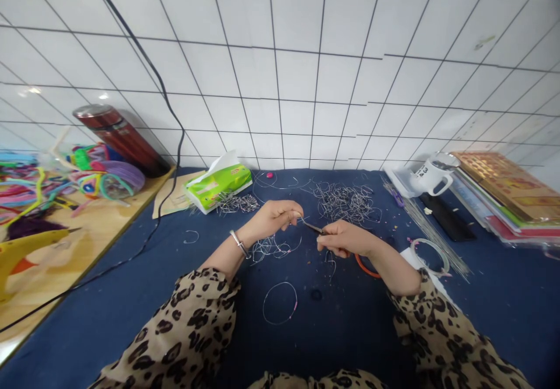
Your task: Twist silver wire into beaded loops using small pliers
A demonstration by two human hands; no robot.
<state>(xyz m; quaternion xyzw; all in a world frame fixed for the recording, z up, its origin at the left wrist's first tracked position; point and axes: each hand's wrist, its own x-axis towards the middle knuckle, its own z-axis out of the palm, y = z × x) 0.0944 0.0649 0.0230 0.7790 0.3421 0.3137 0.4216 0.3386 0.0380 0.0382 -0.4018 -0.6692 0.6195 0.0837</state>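
Note:
My left hand point(280, 215) pinches a thin metal wire point(301, 218) between thumb and fingers. Closed around a pair of slim-nosed pliers point(313, 227), my right hand point(343, 238) holds their tip at the wire; whether the jaws bite on it is too small to tell. Under my left wrist lies a tangle of wire loops point(273, 250) with small pink parts. Nearer me, a single wire ring point(280, 303) with a pink piece lies flat. Beside my right wrist shows a curved orange piece point(367, 267), partly hidden by the arm.
Behind my hands spread a heap of bent wires point(345, 202) and a smaller pile point(238, 203) by a green tissue pack point(221, 184). At right are straight wires point(431, 234), a white mug point(433, 174) and stacked books point(511, 193). A black cable point(153, 65) hangs at left.

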